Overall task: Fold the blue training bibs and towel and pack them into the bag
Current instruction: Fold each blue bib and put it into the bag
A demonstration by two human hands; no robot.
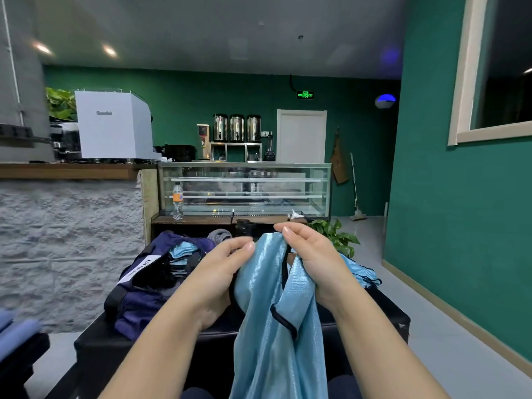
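Water bottle [178, 200] beside glass display case [244, 188]; potted plant [336, 236] right; white machine [113, 125] on counter [69, 170].

I am looking into a café or drinks shop: a white espresso machine [113, 125] is sitting on a wooden counter [69, 170], three steel drink urns [237, 128] are standing behind a glass display case [244, 188], and a green exit sign [305, 95] is glowing.

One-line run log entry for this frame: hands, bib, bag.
left hand: grips bib | right hand: grips bib | bib: held up, hanging, unfolded | bag: open, folded blue items inside
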